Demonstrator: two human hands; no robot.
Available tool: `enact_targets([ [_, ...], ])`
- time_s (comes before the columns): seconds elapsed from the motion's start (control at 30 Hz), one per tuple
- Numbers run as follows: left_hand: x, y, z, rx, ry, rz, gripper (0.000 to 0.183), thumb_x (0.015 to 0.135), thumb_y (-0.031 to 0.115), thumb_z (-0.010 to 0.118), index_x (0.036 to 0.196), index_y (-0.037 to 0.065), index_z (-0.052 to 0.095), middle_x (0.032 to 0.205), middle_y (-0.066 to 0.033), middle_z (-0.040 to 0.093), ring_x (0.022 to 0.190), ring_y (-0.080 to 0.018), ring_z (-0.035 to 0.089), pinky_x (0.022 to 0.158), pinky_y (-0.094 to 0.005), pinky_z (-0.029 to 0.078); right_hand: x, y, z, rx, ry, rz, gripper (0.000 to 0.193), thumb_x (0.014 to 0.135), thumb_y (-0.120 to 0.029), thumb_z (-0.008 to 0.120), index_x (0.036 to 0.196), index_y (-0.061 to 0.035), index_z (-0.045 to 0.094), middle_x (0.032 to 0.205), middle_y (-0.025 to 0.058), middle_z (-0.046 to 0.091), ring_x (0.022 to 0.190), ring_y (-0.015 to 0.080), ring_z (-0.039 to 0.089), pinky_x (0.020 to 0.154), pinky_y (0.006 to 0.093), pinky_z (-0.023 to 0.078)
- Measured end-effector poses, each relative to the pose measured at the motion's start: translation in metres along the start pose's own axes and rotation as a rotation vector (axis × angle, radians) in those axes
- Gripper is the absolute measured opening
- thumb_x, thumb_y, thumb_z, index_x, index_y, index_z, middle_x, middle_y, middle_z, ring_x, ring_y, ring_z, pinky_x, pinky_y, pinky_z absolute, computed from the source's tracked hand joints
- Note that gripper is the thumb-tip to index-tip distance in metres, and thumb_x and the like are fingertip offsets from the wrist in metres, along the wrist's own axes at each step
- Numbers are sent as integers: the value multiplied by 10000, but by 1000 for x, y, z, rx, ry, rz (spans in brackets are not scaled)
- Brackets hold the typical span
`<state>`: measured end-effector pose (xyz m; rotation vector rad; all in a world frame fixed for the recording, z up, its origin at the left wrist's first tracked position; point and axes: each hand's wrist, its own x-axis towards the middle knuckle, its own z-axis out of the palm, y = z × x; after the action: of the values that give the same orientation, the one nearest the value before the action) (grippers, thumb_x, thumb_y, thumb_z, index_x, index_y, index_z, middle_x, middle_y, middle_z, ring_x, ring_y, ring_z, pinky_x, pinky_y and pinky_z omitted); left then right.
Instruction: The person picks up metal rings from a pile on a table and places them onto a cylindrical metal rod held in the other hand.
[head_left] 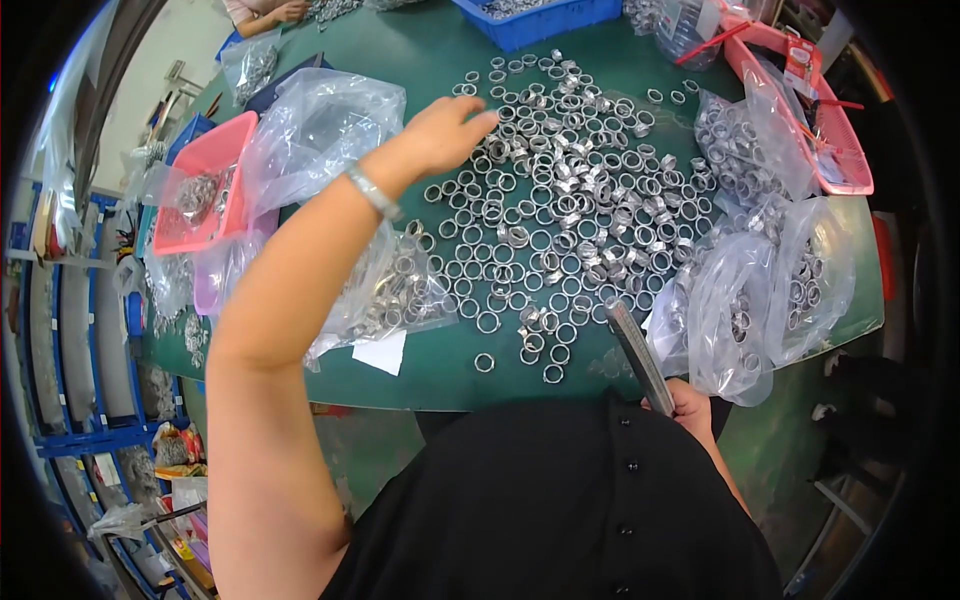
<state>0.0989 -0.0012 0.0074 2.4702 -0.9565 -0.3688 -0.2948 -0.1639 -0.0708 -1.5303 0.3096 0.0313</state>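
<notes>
A wide spread of silver metal rings (590, 190) covers the middle of the green table, piled up in places and single at the edges. My left hand (445, 135) reaches over the pile's left side with its fingers stretched out and apart, and I see nothing in it. A pale bangle (372, 192) circles that wrist. Down at the table's near edge, my right hand (690, 405) is closed around the lower end of a long, narrow grey bar (638, 352). The bar tilts up toward the rings; its exact kind is unclear.
Clear plastic bags (735, 310) of rings lie at the right, and another bag (395, 290) at the left. Pink baskets stand on the left (240, 140) and right (845, 165). A blue crate (530, 30) is at the back. Another person's hand (290, 11) shows far left.
</notes>
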Motion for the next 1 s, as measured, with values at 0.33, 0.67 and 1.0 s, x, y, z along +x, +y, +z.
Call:
enact_targets([
  [0.33,-74,14,-17,486,-572,-66,806,572,325,769,1171,-11,344,886,-206,583,865,-358,562,747,-383,437,0,-3,1,37,16,42,138,709,-46,684,815,-11,602,760,11,577,662,60,515,587,197,393],
  [0.67,-81,21,11,333,-429,30,704,524,90,775,1105,-12,391,740,-129,585,740,-289,581,644,-347,452,1,-8,5,95,35,66,125,697,-16,681,786,-2,594,726,-8,555,631,39,483,574,187,376],
  [1.0,-102,30,23,64,-181,195,518,635,40,698,1108,34,486,752,-105,545,627,-207,562,602,-306,448,2,-6,3,-5,24,21,138,704,-39,687,802,-8,596,725,-15,544,627,30,462,561,180,364],
])
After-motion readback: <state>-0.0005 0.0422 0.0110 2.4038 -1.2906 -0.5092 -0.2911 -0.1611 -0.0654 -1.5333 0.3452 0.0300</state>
